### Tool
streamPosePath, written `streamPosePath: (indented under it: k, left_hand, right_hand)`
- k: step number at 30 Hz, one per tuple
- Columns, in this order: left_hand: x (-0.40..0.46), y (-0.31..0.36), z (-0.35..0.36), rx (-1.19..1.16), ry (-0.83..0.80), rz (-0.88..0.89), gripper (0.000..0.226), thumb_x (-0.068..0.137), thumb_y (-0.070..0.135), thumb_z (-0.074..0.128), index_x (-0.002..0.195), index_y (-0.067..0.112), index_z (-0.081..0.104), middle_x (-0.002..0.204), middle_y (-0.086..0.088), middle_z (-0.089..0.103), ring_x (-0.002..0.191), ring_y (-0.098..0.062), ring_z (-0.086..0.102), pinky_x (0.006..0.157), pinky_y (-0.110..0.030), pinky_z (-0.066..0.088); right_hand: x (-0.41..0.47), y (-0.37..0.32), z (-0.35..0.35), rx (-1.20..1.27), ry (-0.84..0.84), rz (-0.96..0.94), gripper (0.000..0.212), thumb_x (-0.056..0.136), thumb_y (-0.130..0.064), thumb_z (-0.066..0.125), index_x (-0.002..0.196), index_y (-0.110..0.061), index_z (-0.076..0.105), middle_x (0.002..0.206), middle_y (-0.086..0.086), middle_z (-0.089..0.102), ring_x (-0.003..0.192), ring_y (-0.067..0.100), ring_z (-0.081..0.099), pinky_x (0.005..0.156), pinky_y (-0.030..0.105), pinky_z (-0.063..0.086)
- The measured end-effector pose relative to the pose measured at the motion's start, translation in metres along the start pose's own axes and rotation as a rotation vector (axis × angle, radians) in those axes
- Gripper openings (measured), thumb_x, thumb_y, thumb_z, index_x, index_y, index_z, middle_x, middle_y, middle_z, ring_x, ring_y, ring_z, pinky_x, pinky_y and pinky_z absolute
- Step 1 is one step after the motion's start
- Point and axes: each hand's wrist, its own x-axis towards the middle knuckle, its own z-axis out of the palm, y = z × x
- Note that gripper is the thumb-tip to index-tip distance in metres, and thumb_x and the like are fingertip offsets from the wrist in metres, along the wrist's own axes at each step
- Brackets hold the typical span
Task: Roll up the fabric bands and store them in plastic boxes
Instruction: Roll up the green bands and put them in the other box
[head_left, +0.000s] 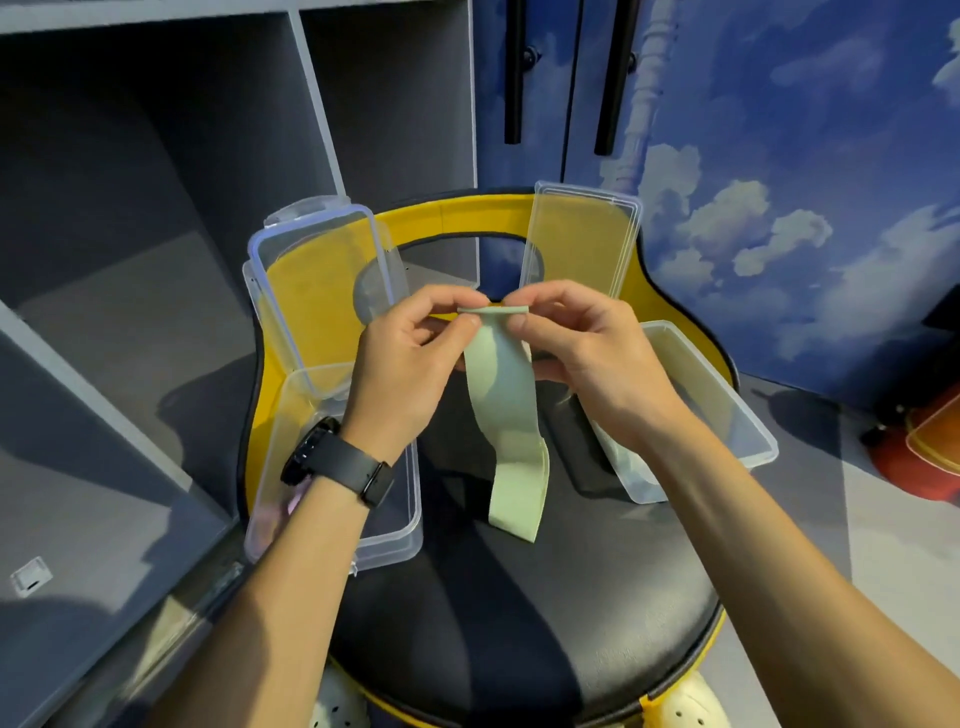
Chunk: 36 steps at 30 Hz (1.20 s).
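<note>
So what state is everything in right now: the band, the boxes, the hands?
Green fabric band: top edge pinched, rest hanging unrolled onto the seat.
Left plastic box: open, lid propped upright.
Right plastic box: open, lid upright.
Left hand: pinching band.
Right hand: pinching band.

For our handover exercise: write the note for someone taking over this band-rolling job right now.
Left hand and right hand: each pinches the top edge of the pale green band, grip at the first fold.
The band's tail hangs down onto the black seat.
Left box and right box stand open on the seat, lids up.
Done: roll barely started.
Left: finish rolling, box it, close the lids.
</note>
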Motion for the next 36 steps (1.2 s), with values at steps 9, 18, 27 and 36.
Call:
streamPosePath:
  k: [9, 18, 27, 36]
  left_hand:
    - [-0.001, -0.009, 0.002, 0.054, 0.007, 0.013, 0.022, 0.089, 0.006, 0.063, 0.09, 0.027, 0.069, 0.081, 0.019, 0.069, 0.074, -0.003, 0.062, 0.067, -0.023, 0.051]
    - [-0.007, -0.007, 0.004, 0.118, -0.003, 0.077, 0.028, 0.089, 0.003, 0.062, 0.093, 0.031, 0.068, 0.097, 0.007, 0.069, 0.085, 0.002, 0.063, 0.076, -0.012, 0.047]
    - [-0.008, -0.003, 0.004, -0.047, -0.056, -0.08, 0.022, 0.089, 0.008, 0.065, 0.105, 0.021, 0.069, 0.093, 0.01, 0.071, 0.085, 0.002, 0.066, 0.073, -0.012, 0.049]
    - [-0.006, -0.007, 0.003, 0.01, -0.054, -0.026, 0.021, 0.09, 0.006, 0.063, 0.1, 0.024, 0.068, 0.089, 0.014, 0.07, 0.083, -0.002, 0.064, 0.078, -0.014, 0.048]
  right_hand:
    - [-0.002, 0.003, -0.004, 0.04, -0.027, 0.068, 0.017, 0.09, -0.018, 0.066, 0.101, -0.005, 0.067, 0.091, 0.003, 0.071, 0.08, 0.015, 0.066, 0.074, 0.037, 0.053]
    - [-0.001, 0.005, -0.007, 0.061, -0.021, 0.061, 0.011, 0.09, -0.008, 0.064, 0.1, -0.004, 0.068, 0.085, 0.005, 0.074, 0.079, 0.014, 0.07, 0.074, 0.03, 0.058]
    - [-0.002, 0.007, -0.01, 0.055, -0.037, -0.002, 0.01, 0.09, -0.004, 0.063, 0.097, -0.009, 0.067, 0.085, 0.002, 0.074, 0.082, 0.014, 0.07, 0.077, 0.031, 0.058]
    - [-0.005, 0.003, -0.007, 0.08, -0.05, 0.039, 0.012, 0.089, -0.006, 0.066, 0.101, -0.009, 0.065, 0.095, 0.011, 0.074, 0.081, 0.013, 0.068, 0.07, 0.029, 0.053]
